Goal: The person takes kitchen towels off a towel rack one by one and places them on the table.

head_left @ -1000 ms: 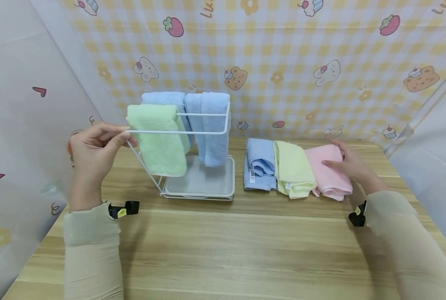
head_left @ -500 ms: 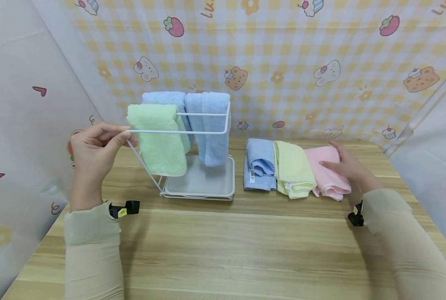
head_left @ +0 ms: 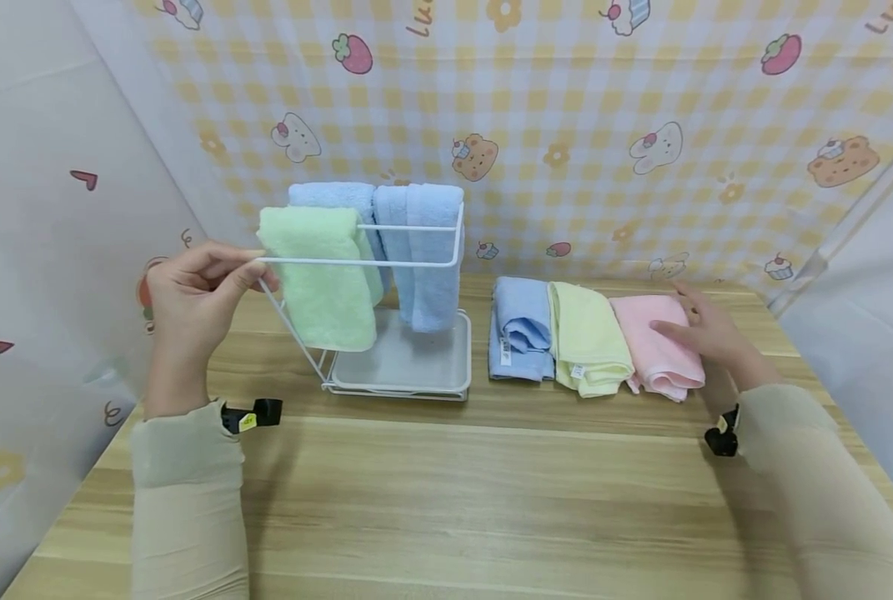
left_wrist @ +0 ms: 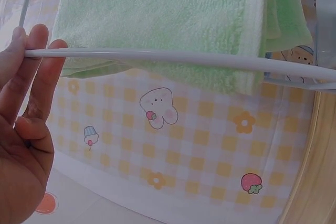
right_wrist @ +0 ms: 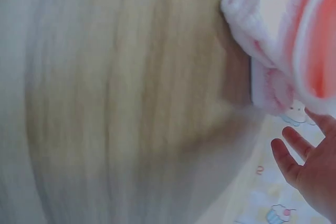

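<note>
**One hand on the rack, one hand by the pink towel**

The left hand [head_left: 191, 300] pinches the front bar of the white rack [head_left: 416, 264] at its 9 o'clock corner. Its other fingers are bent, and its wrist camera cuts part of it off. The right hand [head_left: 716, 333] is at 3 o'clock, with its fingers wide apart at the edge of the pink towel [head_left: 652, 337]. Its thumb is over the towel, but I cannot tell how hard it presses. The right wrist picture is blurry there and cuts off the hand.

A green towel [head_left: 322, 287] hangs on the rack and hides most of a blue towel [head_left: 326, 194] behind it. A second blue towel [head_left: 427, 292] hangs at 3 o'clock from the green one, partly behind the bars. The gray tray [head_left: 423, 354] sits in the foot of the rack. Its floor shows, but its 10 o'clock corner is hidden by cloth.

On the table [head_left: 476, 500], a yellow towel [head_left: 589, 333] lies at 9 o'clock from the pink one. Next to it, also at 9 o'clock, is a folded blue towel [head_left: 521, 304]. Their tags are too small to read.
</note>
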`<action>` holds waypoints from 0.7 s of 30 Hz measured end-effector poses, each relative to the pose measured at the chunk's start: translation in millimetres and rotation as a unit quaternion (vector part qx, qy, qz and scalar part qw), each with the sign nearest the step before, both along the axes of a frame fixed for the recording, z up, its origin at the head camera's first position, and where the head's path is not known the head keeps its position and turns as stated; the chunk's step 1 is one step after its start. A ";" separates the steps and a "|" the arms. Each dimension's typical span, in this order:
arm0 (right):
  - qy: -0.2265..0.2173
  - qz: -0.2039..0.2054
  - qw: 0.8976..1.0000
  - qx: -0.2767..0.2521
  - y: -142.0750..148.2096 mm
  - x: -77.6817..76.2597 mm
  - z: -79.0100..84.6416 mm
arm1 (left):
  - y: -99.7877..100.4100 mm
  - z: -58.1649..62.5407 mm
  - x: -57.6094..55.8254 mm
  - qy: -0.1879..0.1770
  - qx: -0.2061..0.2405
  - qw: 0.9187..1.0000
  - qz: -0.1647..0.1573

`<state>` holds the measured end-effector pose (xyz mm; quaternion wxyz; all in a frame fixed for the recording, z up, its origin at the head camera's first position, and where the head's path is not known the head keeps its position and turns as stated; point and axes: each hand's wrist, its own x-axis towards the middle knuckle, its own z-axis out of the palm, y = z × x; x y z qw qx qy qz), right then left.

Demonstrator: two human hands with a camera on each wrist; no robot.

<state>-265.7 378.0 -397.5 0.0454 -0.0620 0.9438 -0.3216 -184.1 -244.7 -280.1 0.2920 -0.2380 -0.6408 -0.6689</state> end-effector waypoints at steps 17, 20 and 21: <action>0.127 0.038 0.991 -0.028 -45.6 13.4 51.0 | 0.8 0.1 -0.4 0.000 0.002 1.000 0.007; 0.148 0.055 0.987 -0.037 -64.0 15.0 61.6 | 1.4 0.6 0.6 -0.003 0.002 1.000 0.008; 0.156 0.061 0.985 -0.040 -70.4 15.1 65.0 | 1.5 0.8 0.9 -0.003 0.003 1.000 0.009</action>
